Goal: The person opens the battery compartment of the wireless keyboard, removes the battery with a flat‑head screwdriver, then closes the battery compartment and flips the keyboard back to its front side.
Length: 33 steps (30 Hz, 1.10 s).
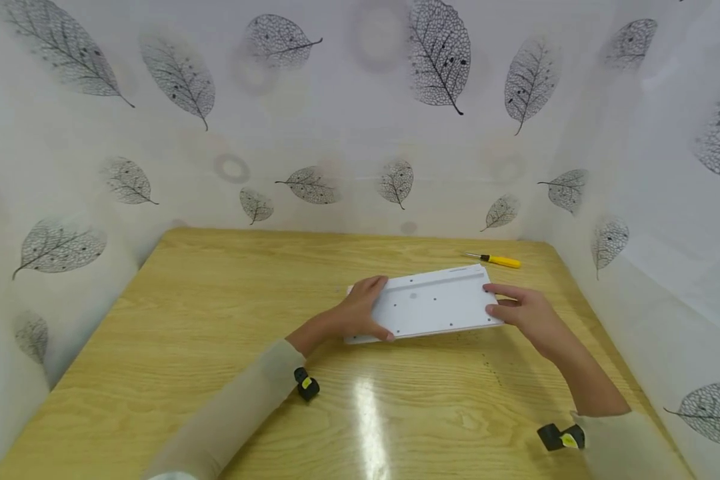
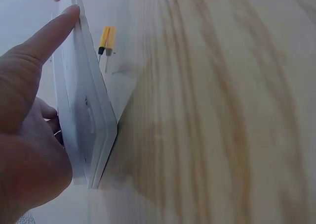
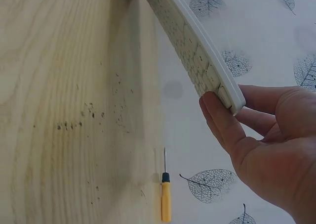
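Observation:
A white keyboard [image 1: 435, 303] is held over the wooden table with its underside, dotted with screw holes, facing up in the head view. Its white keys [image 3: 200, 61] face down toward the tabletop in the right wrist view. My left hand [image 1: 358, 311] grips the left end, thumb along the near edge and fingers over the far edge. At the right end, my right hand [image 1: 531, 317] pinches the keyboard's corner between thumb and fingers. From the left wrist, the keyboard's long edge [image 2: 94, 115] appears close over the table, slanting away beside the left thumb.
A yellow-handled screwdriver [image 1: 504, 261] lies behind the keyboard near the table's back right. Small dark specks [image 3: 69, 125] are scattered on the wooden tabletop [image 1: 216, 320]. White curtains with leaf prints [image 1: 312, 185] close off the back and both sides.

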Tool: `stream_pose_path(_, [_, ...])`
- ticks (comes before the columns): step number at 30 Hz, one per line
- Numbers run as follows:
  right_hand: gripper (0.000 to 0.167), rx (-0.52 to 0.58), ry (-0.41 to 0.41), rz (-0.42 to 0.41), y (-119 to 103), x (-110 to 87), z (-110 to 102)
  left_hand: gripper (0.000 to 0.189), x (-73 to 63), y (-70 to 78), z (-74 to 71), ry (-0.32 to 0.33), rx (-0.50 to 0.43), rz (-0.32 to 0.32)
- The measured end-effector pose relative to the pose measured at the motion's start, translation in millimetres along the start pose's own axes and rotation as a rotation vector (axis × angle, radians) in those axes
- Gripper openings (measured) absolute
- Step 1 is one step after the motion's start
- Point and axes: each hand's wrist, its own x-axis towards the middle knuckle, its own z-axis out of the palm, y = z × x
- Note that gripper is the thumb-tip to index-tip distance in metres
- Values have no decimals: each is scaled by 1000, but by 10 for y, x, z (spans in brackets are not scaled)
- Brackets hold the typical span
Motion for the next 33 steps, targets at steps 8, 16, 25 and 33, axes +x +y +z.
stream_pose_path(8, [54, -37, 35, 50, 62, 116, 256, 127, -85, -124, -59, -8, 76, 6])
stream_pose_path(16, [48, -69, 50, 138, 80, 189, 443, 126, -159, -183, -114, -27, 129, -4])
stream_pose_path(25, [45, -94, 30, 125, 149, 236, 584, 125, -205, -205, -183, -67, 176, -12])
stream_pose_path(33, [42, -90, 16, 104, 188, 261, 688, 124, -242, -230, -225, -85, 224, -6])
